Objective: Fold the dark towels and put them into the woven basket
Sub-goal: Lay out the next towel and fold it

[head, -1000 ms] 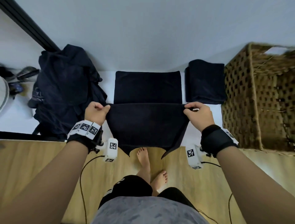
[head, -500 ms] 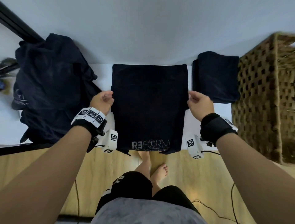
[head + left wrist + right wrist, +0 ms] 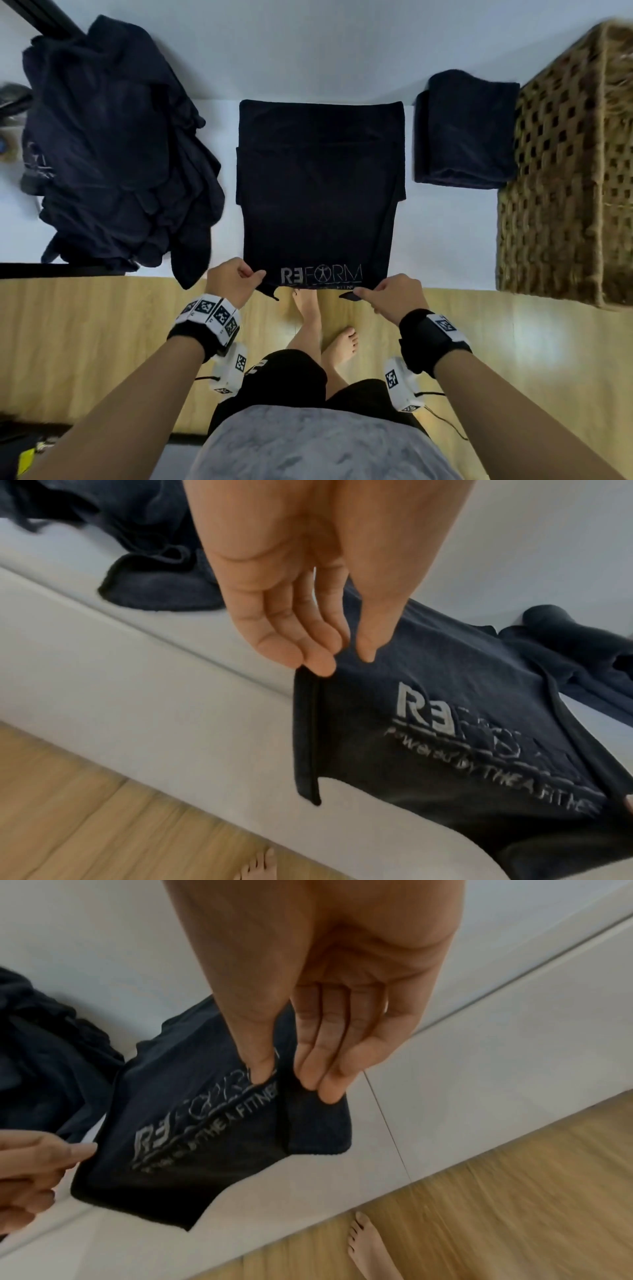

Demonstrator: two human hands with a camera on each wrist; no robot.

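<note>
Heap of dark towels (image 3: 113, 154) left; folded towel (image 3: 466, 130), woven basket (image 3: 565, 178) right.

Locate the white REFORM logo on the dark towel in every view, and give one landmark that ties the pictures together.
Head: the REFORM logo sits low in the centre, on the towel's near edge between the left hand and the right hand.
Left wrist: lower right, only "RE" sharp, below the fingers.
Right wrist: left of centre, running diagonally, under the thumb.
Shared landmark: the "FITNESS" line beneath the logo, legible in both wrist views.
</note>
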